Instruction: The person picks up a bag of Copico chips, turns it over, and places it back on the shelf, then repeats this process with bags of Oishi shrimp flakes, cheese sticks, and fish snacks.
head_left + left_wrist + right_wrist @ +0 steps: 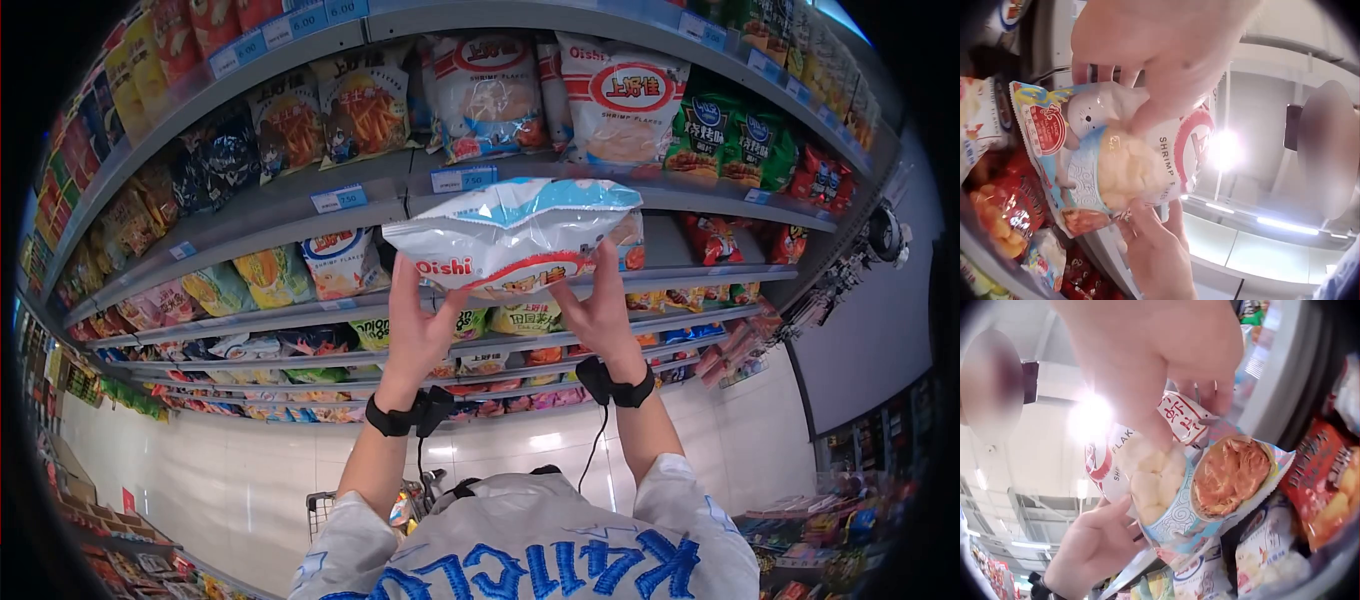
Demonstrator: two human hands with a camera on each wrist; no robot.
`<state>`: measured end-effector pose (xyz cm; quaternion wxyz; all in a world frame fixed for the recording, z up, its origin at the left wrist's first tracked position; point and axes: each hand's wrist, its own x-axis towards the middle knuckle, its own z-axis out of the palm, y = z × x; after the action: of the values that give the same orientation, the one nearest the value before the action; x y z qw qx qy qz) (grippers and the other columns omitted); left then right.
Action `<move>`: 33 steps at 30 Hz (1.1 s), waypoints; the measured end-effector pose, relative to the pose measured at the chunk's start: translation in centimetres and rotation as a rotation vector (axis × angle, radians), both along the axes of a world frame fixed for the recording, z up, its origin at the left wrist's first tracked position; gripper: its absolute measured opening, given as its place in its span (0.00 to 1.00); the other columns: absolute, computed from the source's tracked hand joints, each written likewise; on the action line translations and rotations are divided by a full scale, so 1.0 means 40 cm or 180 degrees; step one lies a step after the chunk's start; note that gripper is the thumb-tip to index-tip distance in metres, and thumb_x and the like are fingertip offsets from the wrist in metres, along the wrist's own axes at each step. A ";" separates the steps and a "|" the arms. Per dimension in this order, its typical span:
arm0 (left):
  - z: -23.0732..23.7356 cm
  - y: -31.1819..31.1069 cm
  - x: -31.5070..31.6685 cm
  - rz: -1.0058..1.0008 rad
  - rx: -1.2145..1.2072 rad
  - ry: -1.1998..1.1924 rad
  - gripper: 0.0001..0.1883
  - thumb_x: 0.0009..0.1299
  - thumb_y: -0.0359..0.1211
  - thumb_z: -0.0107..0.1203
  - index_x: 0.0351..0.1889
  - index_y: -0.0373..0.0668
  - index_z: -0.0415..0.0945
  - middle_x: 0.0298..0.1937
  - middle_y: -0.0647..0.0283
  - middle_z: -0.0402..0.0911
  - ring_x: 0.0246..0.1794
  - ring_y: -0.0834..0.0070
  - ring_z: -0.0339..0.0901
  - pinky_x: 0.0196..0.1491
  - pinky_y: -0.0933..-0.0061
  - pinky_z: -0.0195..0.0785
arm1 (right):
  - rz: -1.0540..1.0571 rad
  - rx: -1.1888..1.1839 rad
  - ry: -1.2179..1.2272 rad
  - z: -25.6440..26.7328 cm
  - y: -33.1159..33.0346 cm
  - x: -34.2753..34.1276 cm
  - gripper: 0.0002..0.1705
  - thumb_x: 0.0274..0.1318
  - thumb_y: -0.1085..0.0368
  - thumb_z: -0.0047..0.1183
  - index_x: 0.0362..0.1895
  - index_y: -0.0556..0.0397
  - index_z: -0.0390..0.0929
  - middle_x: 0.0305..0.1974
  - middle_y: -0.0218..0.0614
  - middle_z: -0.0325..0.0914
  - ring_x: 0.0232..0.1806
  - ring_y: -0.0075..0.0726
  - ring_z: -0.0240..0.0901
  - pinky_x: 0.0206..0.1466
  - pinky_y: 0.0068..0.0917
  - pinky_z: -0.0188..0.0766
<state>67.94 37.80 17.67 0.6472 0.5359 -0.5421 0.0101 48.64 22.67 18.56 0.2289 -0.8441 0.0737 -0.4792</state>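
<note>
A white, red and blue bag of shrimp flakes is held up in front of the shelves, between both hands. My left hand grips its left side, with the thumb on the face nearer me and the other fingers behind. On the right side, my right hand grips it the same way. In the left wrist view the bag shows a cartoon animal and a picture of flakes; the right wrist view adds a red shrimp picture on the bag.
Curved shelves of snack bags with blue price tags fill the front. More shrimp flakes bags stand on the shelf above, beside green bags. Part of a wire cart shows near the body, on the tiled floor.
</note>
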 end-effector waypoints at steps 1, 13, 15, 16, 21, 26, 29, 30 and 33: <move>0.013 -0.017 0.013 -0.0006 -0.0008 -0.0007 0.23 0.68 0.22 0.60 0.60 0.37 0.66 0.56 0.62 0.77 0.58 0.76 0.72 0.59 0.73 0.66 | -0.0095 -0.0012 -0.0217 0.028 -0.004 0.011 0.44 0.53 0.77 0.59 0.69 0.59 0.47 0.60 0.50 0.66 0.60 0.43 0.67 0.64 0.37 0.63; 0.220 -0.233 0.108 0.0145 -0.1143 -0.0666 0.31 0.71 0.31 0.60 0.66 0.38 0.54 0.56 0.48 0.77 0.56 0.64 0.76 0.57 0.68 0.68 | 0.0035 -0.0287 -0.1235 0.205 -0.163 0.189 0.26 0.58 0.75 0.57 0.57 0.58 0.58 0.46 0.51 0.76 0.46 0.52 0.77 0.52 0.37 0.71; 0.206 -0.236 0.104 0.0163 -0.0918 -0.0444 0.31 0.72 0.33 0.59 0.67 0.38 0.52 0.55 0.45 0.77 0.54 0.61 0.78 0.54 0.67 0.69 | 0.0274 0.0049 -0.1131 0.198 -0.181 0.202 0.25 0.60 0.74 0.55 0.57 0.58 0.59 0.46 0.52 0.76 0.47 0.52 0.77 0.52 0.37 0.71; 0.191 -0.244 0.108 0.0194 -0.0678 -0.0191 0.31 0.73 0.34 0.58 0.67 0.38 0.51 0.55 0.43 0.77 0.52 0.58 0.79 0.52 0.66 0.71 | 0.0200 0.0094 -0.1051 0.187 -0.191 0.209 0.25 0.61 0.73 0.54 0.59 0.57 0.59 0.47 0.52 0.76 0.47 0.52 0.77 0.53 0.37 0.71; 0.166 -0.290 0.123 0.0882 -0.1068 -0.1062 0.29 0.75 0.34 0.55 0.68 0.39 0.51 0.53 0.40 0.78 0.47 0.49 0.81 0.45 0.60 0.74 | -0.0055 0.0147 -0.0811 0.184 -0.215 0.233 0.25 0.64 0.69 0.51 0.63 0.56 0.62 0.51 0.55 0.75 0.51 0.57 0.74 0.56 0.42 0.69; 0.216 -0.296 0.120 0.1240 -0.0272 -0.1111 0.27 0.77 0.42 0.49 0.73 0.49 0.60 0.47 0.43 0.81 0.41 0.44 0.81 0.43 0.52 0.74 | -0.0527 -0.0145 -0.0588 0.211 -0.209 0.256 0.27 0.66 0.66 0.47 0.68 0.57 0.62 0.60 0.59 0.68 0.58 0.62 0.70 0.60 0.43 0.68; 0.253 -0.307 0.127 0.1233 0.0353 -0.0750 0.28 0.77 0.48 0.45 0.73 0.52 0.61 0.50 0.43 0.80 0.47 0.43 0.80 0.47 0.49 0.72 | -0.0758 -0.0123 -0.0398 0.221 -0.214 0.280 0.29 0.68 0.62 0.43 0.71 0.56 0.62 0.64 0.60 0.63 0.61 0.62 0.68 0.62 0.42 0.66; 0.255 -0.321 0.139 0.1232 0.0359 -0.0748 0.28 0.77 0.48 0.45 0.73 0.52 0.61 0.50 0.43 0.80 0.47 0.43 0.80 0.47 0.49 0.72 | -0.0796 0.0037 -0.0311 0.225 -0.215 0.287 0.30 0.69 0.59 0.41 0.71 0.55 0.62 0.66 0.61 0.61 0.62 0.64 0.66 0.64 0.43 0.65; 0.274 -0.355 0.171 0.1475 0.0248 -0.0962 0.30 0.76 0.51 0.44 0.74 0.52 0.62 0.52 0.42 0.78 0.53 0.43 0.77 0.52 0.50 0.71 | -0.0905 -0.0156 -0.0327 0.236 -0.234 0.308 0.32 0.68 0.54 0.38 0.72 0.55 0.60 0.64 0.65 0.61 0.61 0.72 0.65 0.64 0.49 0.65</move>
<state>74.79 23.62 28.62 0.5184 0.6625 -0.4954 0.2167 60.94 13.29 27.98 0.1416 -0.8048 0.1689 -0.5511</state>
